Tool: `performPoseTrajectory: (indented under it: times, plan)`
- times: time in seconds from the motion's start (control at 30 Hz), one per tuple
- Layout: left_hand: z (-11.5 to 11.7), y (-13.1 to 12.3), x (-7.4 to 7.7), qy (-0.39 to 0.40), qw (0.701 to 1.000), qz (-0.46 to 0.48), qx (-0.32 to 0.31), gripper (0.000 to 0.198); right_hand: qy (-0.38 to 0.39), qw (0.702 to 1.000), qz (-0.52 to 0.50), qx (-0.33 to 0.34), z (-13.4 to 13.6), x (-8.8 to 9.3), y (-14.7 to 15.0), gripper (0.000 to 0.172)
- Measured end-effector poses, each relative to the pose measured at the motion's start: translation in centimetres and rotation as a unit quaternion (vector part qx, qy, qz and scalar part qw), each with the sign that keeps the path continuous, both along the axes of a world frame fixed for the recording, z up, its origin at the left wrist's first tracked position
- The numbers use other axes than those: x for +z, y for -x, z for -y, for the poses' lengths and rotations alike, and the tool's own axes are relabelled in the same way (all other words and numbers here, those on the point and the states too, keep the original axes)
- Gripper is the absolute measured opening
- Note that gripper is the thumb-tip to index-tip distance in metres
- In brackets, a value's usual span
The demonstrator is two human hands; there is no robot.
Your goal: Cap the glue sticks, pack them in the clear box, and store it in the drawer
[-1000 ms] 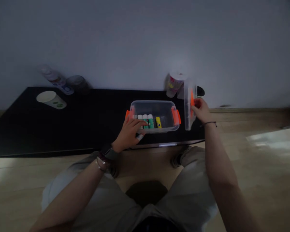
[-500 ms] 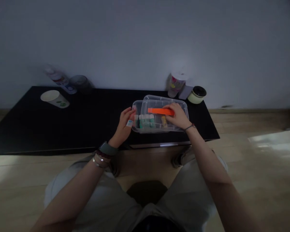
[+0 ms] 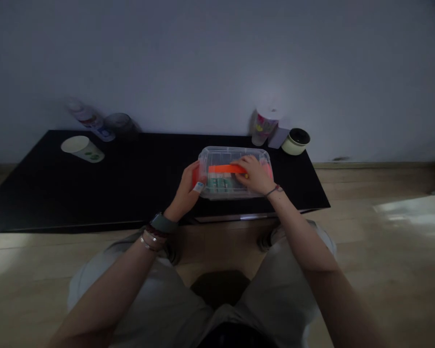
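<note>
A clear plastic storage box (image 3: 235,195) lies on the black table, with green-and-white items (image 3: 219,182) showing through it. Its transparent lid (image 3: 255,152) carries an orange handle (image 3: 223,168) and now rests over the box top; whether it is fully seated I cannot tell. My right hand (image 3: 255,176) is closed round the right part of that handle. Against the box's left end, my left hand (image 3: 188,186) curls its fingers by a red-orange latch (image 3: 195,175), thumb toward the near left corner.
A tilted-looking paper cup (image 3: 82,148) and, behind it, a bottle (image 3: 90,121) and a dark cup (image 3: 121,126) stand on the black table (image 3: 141,179) at left. Behind the box at right are a patterned plastic cup (image 3: 264,128), a small grey box (image 3: 278,137) and a black-lidded jar (image 3: 296,141).
My right hand has moved the lid leftward, from askew past the box's right side to lined up over it. My left hand has closed in on the box's left end.
</note>
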State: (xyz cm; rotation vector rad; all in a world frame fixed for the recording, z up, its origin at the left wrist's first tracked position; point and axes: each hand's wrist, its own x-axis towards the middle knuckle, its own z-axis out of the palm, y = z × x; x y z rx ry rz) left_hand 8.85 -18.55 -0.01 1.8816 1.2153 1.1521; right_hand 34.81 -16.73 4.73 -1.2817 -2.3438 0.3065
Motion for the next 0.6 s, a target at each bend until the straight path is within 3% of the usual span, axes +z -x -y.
performPoseTrajectory:
  times: [0.17, 0.37, 0.6]
  plan:
    - [-0.3, 0.2, -0.8, 0.071, 0.995, 0.062, -0.015, 0.069, -0.01, 1.0, -0.003, -0.005, -0.1, 0.1, 0.1, 0.035]
    - [-0.5, 0.5, -1.2, 0.08, 0.993, 0.07, -0.047, 0.066, -0.04, 0.984, 0.01, -0.172, -0.7, -0.8, -3.0, 0.057]
    - [-1.5, 0.6, -1.5, 0.095, 0.993, 0.06, -0.039, 0.063, 0.023, 0.986, -0.013, -0.165, -0.8, -2.4, -4.2, 0.08]
